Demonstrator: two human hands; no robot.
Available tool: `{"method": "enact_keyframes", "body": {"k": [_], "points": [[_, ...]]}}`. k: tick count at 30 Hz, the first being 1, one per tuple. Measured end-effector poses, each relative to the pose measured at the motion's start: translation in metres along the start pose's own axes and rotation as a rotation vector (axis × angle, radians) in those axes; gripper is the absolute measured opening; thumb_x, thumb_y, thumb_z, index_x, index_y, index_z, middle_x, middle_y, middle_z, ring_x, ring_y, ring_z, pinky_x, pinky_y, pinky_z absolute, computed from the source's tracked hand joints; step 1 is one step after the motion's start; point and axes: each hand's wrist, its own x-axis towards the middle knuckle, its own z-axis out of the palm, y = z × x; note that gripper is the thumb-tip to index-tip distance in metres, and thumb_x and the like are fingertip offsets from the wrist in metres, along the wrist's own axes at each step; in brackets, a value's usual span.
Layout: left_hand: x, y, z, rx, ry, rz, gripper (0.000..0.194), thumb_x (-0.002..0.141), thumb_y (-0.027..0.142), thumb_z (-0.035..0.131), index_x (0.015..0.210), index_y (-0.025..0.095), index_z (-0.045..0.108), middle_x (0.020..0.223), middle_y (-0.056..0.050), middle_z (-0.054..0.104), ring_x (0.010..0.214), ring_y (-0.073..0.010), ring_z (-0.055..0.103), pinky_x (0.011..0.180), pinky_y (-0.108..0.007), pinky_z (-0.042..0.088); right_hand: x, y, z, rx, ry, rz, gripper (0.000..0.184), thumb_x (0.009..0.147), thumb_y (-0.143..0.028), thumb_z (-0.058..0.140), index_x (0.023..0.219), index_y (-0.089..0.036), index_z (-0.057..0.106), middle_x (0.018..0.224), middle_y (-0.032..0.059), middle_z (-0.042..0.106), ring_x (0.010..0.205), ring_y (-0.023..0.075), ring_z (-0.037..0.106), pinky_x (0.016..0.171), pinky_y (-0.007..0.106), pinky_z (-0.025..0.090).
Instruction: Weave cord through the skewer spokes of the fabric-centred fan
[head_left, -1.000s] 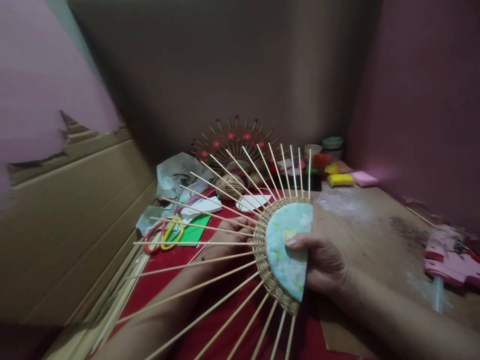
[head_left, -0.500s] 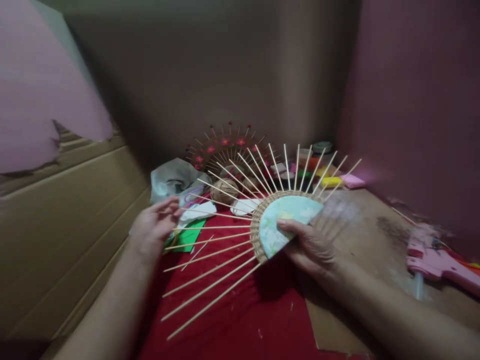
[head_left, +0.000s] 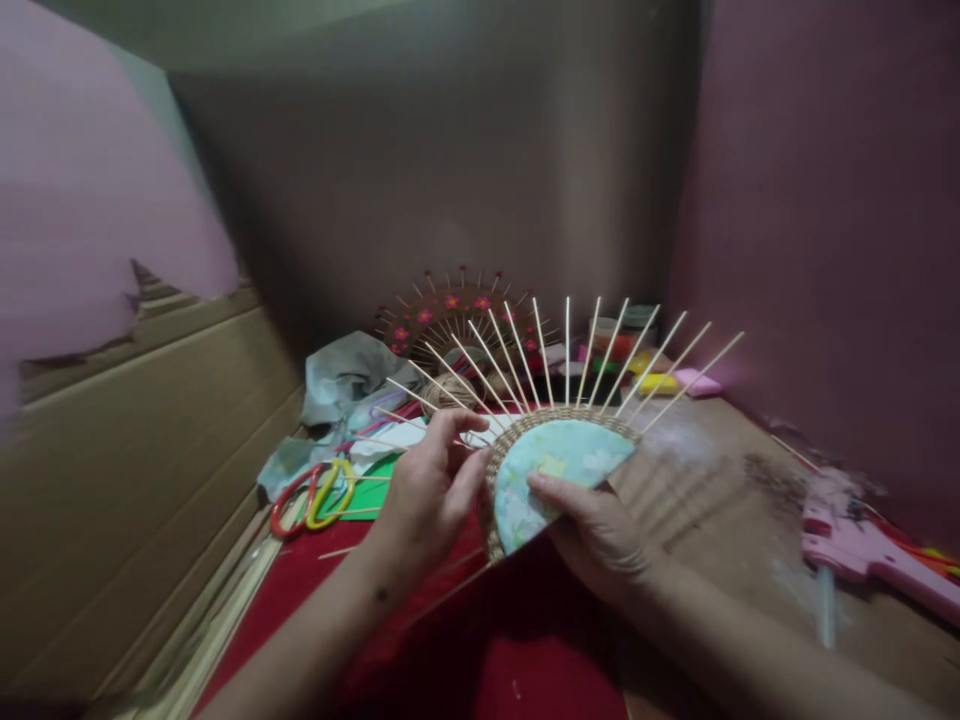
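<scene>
My right hand grips a half-round piece covered in pale blue floral cloth, thumb on its face and the other fingers behind it. Thin wooden sticks fan out from its curved edge, and a woven cord band runs around that edge between them. At the band's left side is my left hand, its fingers curled in among the sticks and its thumb near the band. Whatever it pinches is hidden or too thin to make out. The lower left sticks are partly behind this hand.
Red and yellow scissors handles lie by green paper at the left. Behind are a twine ball and a flower-decorated half-round piece. A pink glue gun lies right, on cardboard beside red cloth.
My left hand has moved right, from the outer stick ends to the woven band. The half-round piece has tilted and sits slightly lower in view, still in my right hand.
</scene>
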Motion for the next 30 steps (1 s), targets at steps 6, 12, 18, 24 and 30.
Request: {"method": "enact_keyframes", "body": {"k": [6, 12, 18, 24, 30], "points": [[0.026, 0.009, 0.002, 0.248, 0.002, 0.109, 0.029, 0.079, 0.024, 0.051, 0.107, 0.020, 0.044, 0.100, -0.009, 0.062, 0.067, -0.0158, 0.060, 0.060, -0.029, 0.046, 0.001, 0.000, 0.000, 0.022, -0.010, -0.012, 0.050, 0.067, -0.012, 0.068, 0.114, -0.021, 0.055, 0.093, 0.0039, 0.068, 0.090, 0.0218, 0.061, 0.083, 0.037, 0.046], [0.041, 0.018, 0.004, 0.547, -0.054, 0.251, 0.043, 0.080, 0.022, 0.049, 0.122, 0.021, 0.038, 0.095, -0.008, 0.061, 0.079, -0.0205, 0.059, 0.069, -0.032, 0.043, 0.006, -0.003, -0.001, 0.007, -0.006, -0.069, 0.049, 0.065, -0.012, 0.070, 0.112, -0.021, 0.056, 0.091, 0.0020, 0.068, 0.087, 0.0203, 0.061, 0.085, 0.037, 0.046], [0.051, 0.006, -0.017, 0.431, 0.203, 0.119, 0.032, 0.077, 0.025, 0.053, 0.107, 0.015, 0.046, 0.077, -0.004, 0.060, 0.069, -0.0177, 0.057, 0.067, -0.032, 0.043, 0.011, -0.006, -0.003, 0.002, 0.075, -0.153, 0.060, 0.061, -0.010, 0.073, 0.116, -0.019, 0.053, 0.088, 0.0032, 0.068, 0.082, 0.0185, 0.062, 0.081, 0.034, 0.048], [0.047, -0.002, -0.003, 0.627, 0.104, 0.179, 0.047, 0.079, 0.029, 0.054, 0.121, 0.012, 0.044, 0.084, -0.008, 0.060, 0.085, -0.0237, 0.053, 0.080, -0.039, 0.041, 0.010, -0.005, -0.003, -0.037, 0.056, -0.187, 0.060, 0.061, -0.011, 0.073, 0.117, -0.019, 0.053, 0.089, 0.0034, 0.069, 0.082, 0.0190, 0.063, 0.080, 0.034, 0.049], [0.039, 0.005, 0.009, 0.733, 0.093, 0.185, 0.043, 0.082, 0.030, 0.049, 0.122, 0.014, 0.049, 0.078, -0.008, 0.060, 0.087, -0.0263, 0.048, 0.081, -0.041, 0.040, 0.006, -0.002, -0.003, -0.194, 0.019, -0.230, 0.051, 0.064, -0.016, 0.072, 0.113, -0.021, 0.057, 0.093, 0.0022, 0.069, 0.085, 0.0183, 0.063, 0.083, 0.034, 0.049]]}}
